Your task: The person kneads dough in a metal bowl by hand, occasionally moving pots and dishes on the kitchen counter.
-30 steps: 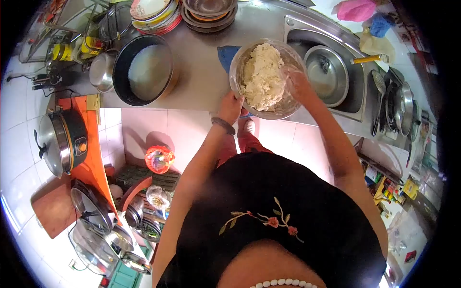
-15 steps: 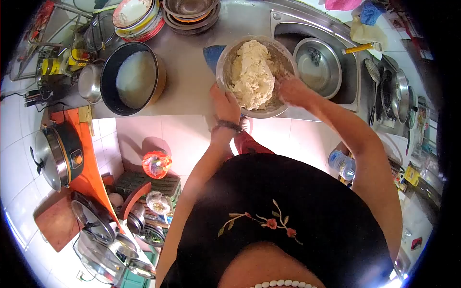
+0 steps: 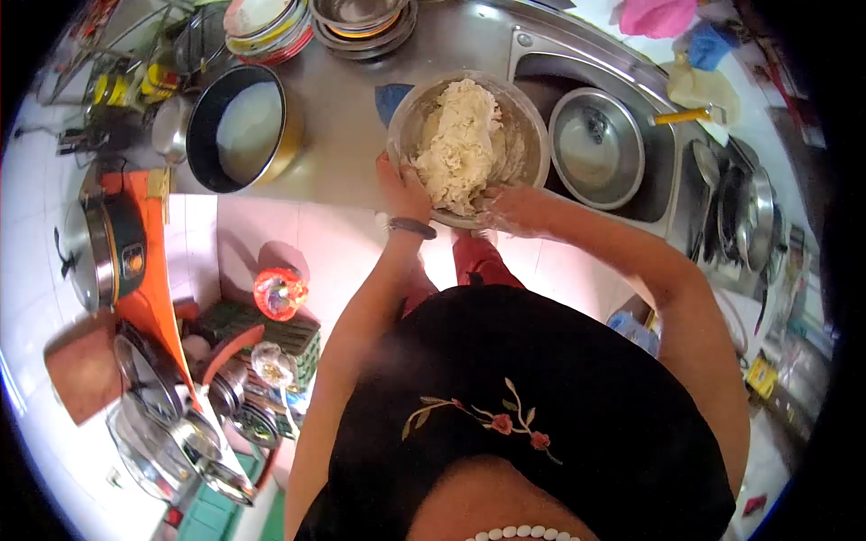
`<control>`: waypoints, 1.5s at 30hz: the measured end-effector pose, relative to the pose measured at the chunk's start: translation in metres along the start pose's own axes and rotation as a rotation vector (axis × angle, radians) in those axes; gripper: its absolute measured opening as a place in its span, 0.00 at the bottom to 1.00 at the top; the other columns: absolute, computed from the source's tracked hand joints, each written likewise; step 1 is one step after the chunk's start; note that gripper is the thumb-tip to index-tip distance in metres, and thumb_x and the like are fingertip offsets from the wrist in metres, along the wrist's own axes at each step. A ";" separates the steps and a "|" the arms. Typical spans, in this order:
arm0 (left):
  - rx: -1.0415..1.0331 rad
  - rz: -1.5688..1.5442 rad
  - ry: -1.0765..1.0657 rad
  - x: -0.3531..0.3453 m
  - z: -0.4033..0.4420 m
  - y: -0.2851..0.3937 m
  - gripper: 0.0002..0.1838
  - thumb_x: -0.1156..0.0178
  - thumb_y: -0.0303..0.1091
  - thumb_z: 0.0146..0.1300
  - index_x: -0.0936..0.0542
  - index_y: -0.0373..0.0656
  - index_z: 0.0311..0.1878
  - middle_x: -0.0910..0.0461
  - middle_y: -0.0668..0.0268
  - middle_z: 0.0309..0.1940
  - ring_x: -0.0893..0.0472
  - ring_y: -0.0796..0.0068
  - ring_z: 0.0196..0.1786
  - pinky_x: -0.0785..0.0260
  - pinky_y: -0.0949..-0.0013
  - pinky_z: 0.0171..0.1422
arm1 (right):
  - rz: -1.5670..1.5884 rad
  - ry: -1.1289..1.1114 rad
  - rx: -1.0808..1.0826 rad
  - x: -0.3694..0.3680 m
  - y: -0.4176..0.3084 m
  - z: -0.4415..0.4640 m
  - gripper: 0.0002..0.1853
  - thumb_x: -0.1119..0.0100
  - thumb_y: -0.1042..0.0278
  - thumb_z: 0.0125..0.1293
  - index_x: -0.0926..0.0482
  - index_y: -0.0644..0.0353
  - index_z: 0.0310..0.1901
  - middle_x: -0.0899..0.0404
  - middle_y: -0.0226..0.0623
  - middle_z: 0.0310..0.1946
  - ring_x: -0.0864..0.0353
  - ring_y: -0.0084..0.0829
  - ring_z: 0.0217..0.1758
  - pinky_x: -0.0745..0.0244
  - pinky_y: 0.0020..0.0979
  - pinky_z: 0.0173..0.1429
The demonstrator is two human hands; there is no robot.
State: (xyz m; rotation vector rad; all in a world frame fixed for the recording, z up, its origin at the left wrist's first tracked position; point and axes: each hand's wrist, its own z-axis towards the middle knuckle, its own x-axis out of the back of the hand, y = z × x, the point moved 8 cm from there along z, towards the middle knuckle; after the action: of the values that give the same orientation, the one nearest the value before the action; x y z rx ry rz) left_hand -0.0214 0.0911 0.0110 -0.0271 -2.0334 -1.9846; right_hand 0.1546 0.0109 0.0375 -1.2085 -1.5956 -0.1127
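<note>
A metal mixing bowl stands at the counter's front edge, its inner wall smeared with flour. A lumpy, pale mass of dough is heaped inside it. My left hand grips the bowl's rim on the near left side. Over the near right rim reaches my right hand, its floury fingers curled against the lower edge of the dough. The fingertips are partly hidden. A blue cloth lies beside the bowl at its left.
To the left is a dark pot with whitish contents. Stacked plates and bowls stand behind. At the right, a metal basin sits in the sink. An orange-edged shelf holds a cooker.
My right hand has moved from the bowl's right side toward the near rim, against the dough's lower edge. The left hand keeps hold of the rim. The camera view has shifted slightly.
</note>
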 end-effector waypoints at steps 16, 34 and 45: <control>-0.104 0.133 0.147 0.009 -0.007 -0.001 0.19 0.46 0.26 0.63 0.29 0.38 0.57 0.20 0.53 0.46 0.21 0.61 0.48 0.30 0.66 0.54 | -0.861 -0.017 0.192 0.064 0.047 0.008 0.15 0.46 0.59 0.58 0.19 0.50 0.45 0.17 0.34 0.37 0.22 0.36 0.51 0.49 0.55 0.69; -0.054 0.102 0.295 0.013 -0.003 -0.013 0.21 0.42 0.32 0.59 0.24 0.32 0.55 0.21 0.47 0.49 0.21 0.54 0.53 0.32 0.65 0.59 | -0.190 -0.181 0.331 0.035 0.036 -0.001 0.18 0.56 0.55 0.68 0.25 0.61 0.45 0.24 0.53 0.45 0.24 0.51 0.49 0.26 0.44 0.51; -0.061 0.163 0.323 0.016 -0.010 0.005 0.19 0.41 0.31 0.58 0.22 0.33 0.51 0.19 0.46 0.43 0.18 0.52 0.46 0.28 0.63 0.51 | -0.686 -0.213 0.179 0.058 0.084 0.014 0.11 0.46 0.64 0.56 0.18 0.60 0.35 0.19 0.45 0.37 0.20 0.44 0.46 0.27 0.44 0.55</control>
State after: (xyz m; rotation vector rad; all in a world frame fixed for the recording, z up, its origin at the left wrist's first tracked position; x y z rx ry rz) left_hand -0.0339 0.0788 0.0198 0.1052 -1.7112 -1.8169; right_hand 0.2119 0.0960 0.0358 -0.5082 -2.1055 -0.2784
